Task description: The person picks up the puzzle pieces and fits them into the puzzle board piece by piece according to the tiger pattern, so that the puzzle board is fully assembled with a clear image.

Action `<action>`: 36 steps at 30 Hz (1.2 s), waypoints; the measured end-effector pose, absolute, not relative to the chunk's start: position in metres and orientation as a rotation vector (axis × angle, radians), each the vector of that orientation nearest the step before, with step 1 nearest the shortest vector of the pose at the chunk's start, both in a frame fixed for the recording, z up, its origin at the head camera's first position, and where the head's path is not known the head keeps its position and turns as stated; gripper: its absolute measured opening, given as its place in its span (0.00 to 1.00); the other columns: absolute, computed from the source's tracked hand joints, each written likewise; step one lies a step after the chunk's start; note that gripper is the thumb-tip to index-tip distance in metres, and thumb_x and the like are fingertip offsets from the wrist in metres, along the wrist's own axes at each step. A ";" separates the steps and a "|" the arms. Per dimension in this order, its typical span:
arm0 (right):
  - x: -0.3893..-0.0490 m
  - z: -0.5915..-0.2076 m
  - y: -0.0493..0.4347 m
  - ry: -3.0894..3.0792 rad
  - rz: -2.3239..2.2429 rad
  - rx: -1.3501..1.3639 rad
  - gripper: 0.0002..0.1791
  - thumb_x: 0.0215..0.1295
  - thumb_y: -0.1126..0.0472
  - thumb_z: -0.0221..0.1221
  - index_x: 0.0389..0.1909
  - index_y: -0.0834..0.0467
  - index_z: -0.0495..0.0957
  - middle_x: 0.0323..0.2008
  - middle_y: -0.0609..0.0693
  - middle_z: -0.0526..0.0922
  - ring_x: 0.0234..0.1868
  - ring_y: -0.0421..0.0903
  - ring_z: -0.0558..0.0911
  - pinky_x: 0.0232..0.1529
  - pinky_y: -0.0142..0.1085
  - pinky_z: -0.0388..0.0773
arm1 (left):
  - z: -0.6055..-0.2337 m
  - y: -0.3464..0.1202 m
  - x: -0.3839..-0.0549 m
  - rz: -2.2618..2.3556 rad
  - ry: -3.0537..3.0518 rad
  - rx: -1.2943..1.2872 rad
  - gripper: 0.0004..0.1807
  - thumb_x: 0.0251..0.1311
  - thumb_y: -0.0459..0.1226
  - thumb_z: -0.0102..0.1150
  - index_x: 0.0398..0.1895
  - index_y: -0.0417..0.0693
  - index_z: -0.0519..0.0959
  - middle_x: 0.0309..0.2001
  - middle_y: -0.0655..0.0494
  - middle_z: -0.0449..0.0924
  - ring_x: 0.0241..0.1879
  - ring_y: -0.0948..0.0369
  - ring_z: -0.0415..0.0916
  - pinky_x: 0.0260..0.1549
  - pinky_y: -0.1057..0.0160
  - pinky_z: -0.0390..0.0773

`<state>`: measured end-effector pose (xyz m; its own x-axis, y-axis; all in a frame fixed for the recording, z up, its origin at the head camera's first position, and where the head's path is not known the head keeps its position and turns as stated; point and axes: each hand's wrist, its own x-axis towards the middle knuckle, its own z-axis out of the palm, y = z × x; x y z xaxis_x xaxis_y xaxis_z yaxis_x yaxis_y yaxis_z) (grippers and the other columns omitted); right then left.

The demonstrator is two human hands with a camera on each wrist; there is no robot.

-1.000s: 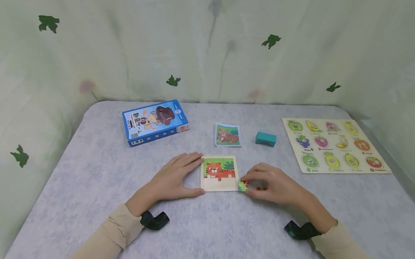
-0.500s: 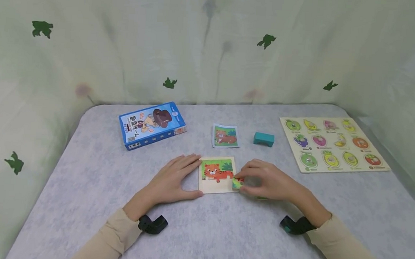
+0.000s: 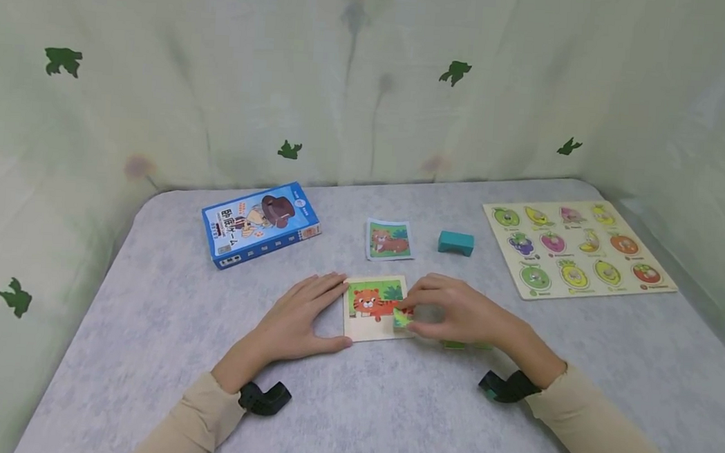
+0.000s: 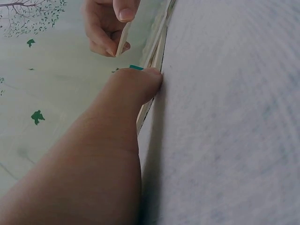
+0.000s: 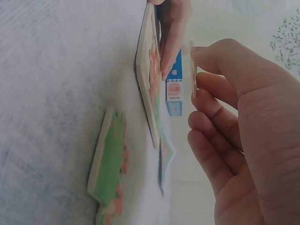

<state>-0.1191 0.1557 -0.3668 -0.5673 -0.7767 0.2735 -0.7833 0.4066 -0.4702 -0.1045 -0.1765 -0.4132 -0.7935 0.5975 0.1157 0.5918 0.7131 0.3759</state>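
Note:
My left hand (image 3: 291,319) lies along the left side of a small wooden jigsaw board (image 3: 362,330), with fingertips at its upper left corner and the thumb at the lower left. The board's upper part shows a tiger picture; its lower part is bare wood. Between thumb and fingers, my right hand (image 3: 463,312) pinches a jigsaw piece (image 3: 401,319) over the board's right side. In the right wrist view that piece (image 5: 193,70) is seen edge-on, raised above the table. Loose green and red jigsaw pieces (image 5: 105,159) lie on the table, partly hidden under the right hand in the head view.
Behind the board lie a tiger picture card (image 3: 389,240) and a teal block (image 3: 455,243). A blue game box (image 3: 259,224) is at the back left, and a wooden fruit puzzle (image 3: 576,250) at the right. A pale curtain (image 3: 253,74) hangs around the table.
My right hand has lifted the jigsaw piece from beside the board and carried it left over the board's right side. The left hand keeps its place, while the head view has shifted slightly.

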 end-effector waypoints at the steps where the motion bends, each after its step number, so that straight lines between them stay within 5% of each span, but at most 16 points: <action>1: -0.119 -0.366 0.155 -2.616 0.885 1.461 0.14 0.63 0.55 0.72 0.50 0.49 0.88 0.45 0.40 0.85 0.47 0.39 0.81 0.49 0.34 0.84 | -0.413 -0.177 -0.104 0.628 2.895 1.006 0.55 0.57 0.69 0.63 0.80 0.48 0.61 0.81 0.54 0.56 0.81 0.55 0.52 0.80 0.48 0.52; 36: -0.122 -0.367 0.124 -2.573 0.927 1.473 0.15 0.64 0.55 0.71 0.51 0.51 0.88 0.46 0.41 0.85 0.45 0.39 0.82 0.47 0.34 0.84 | -0.410 -0.176 -0.105 0.643 2.885 0.997 0.54 0.58 0.68 0.64 0.80 0.48 0.61 0.81 0.53 0.57 0.81 0.55 0.52 0.80 0.48 0.52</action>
